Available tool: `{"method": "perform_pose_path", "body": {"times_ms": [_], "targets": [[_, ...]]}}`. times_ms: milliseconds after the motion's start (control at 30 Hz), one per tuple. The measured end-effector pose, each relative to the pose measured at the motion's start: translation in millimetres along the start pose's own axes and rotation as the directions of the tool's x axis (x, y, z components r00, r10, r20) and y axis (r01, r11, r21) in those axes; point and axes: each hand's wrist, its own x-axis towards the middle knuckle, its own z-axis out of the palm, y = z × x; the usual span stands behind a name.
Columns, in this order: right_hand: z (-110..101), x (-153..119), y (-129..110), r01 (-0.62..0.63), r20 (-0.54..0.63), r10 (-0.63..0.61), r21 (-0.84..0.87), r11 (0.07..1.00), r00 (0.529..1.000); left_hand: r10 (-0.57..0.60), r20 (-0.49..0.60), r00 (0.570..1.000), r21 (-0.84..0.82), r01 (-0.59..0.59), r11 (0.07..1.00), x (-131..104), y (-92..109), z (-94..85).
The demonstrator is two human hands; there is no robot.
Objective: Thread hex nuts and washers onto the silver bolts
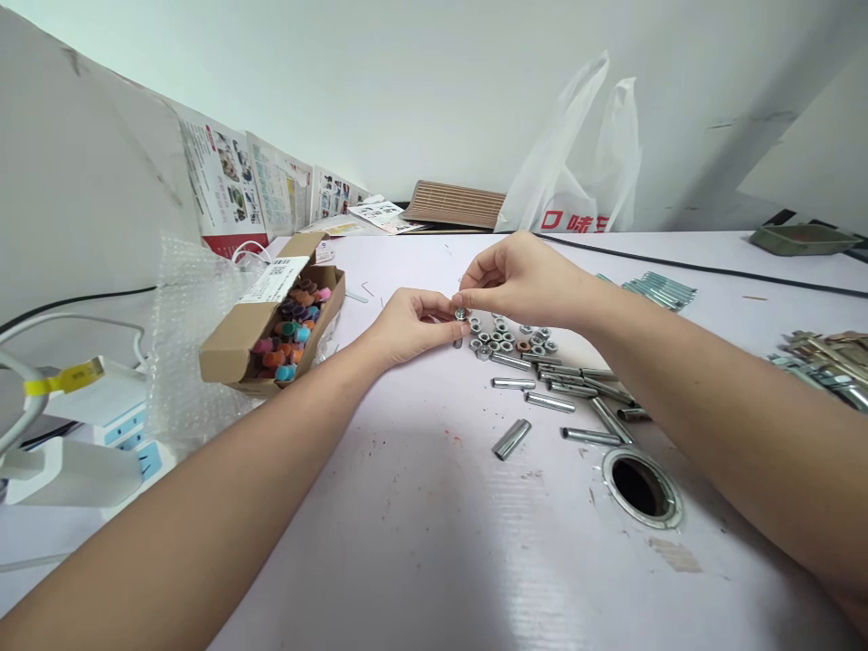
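Note:
My left hand (pixel 417 327) is closed in a pinch around a small metal nut (pixel 461 315), with a short metal piece (pixel 457 344) showing just below the fingers. Fingertips of my right hand (pixel 519 280) touch the top of the same nut from above, thumb and forefinger pressed together. Several silver nuts (pixel 495 345) lie just right of my left fingertips, with one brownish nut (pixel 523 345) among them. Nearer to me, several metal tubes (pixel 549 401) are spread under and beside my right forearm. A thicker split tube (pixel 512 439) lies apart from them.
An open cardboard box (pixel 234 341) of coloured caps stands left beside bubble wrap (pixel 193 334). A round hole with a metal rim (pixel 671 511) is at the right front. White plastic bag (pixel 570 172), black cable (pixel 712 267) and green tray (pixel 804 240) are behind; a power strip (pixel 128 434) lies left.

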Motion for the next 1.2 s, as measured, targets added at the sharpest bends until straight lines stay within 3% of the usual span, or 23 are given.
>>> {"method": "perform_pose_path", "body": {"times_ms": [200,400,667,800,900,1033,1200], "targets": [[0,8,15,-0.113,-0.114,0.109,-0.028,0.993,0.988,-0.028,-0.006,1.0,-0.028,0.027,0.999,1,0,2.4],[6,18,51,-0.29,0.018,0.293,-0.09,0.953,0.956,0.008,0.003,1.0,0.052,-0.008,0.999,2,-2,1.9],[-5,21,61,-0.234,-0.078,0.222,-0.211,0.949,0.972,0.0,-0.005,1.0,0.046,0.0,0.999,2,0,2.6],[-20,18,63,-0.313,-0.063,0.309,-0.306,0.899,0.949,-0.015,-0.021,1.0,0.039,0.016,0.999,2,1,3.3],[-34,12,60,-0.302,0.05,0.354,-0.417,0.857,0.934,-0.031,-0.038,0.999,0.021,0.032,0.999,2,2,4.4],[-35,6,51,-0.127,0.317,0.275,-0.418,0.9,0.908,-0.033,-0.008,0.999,0.023,0.033,0.999,1,4,4.8],[-17,7,49,-0.092,0.361,0.23,-0.361,0.928,0.904,-0.068,-0.006,0.998,0.026,0.068,0.997,2,1,3.2]]}}
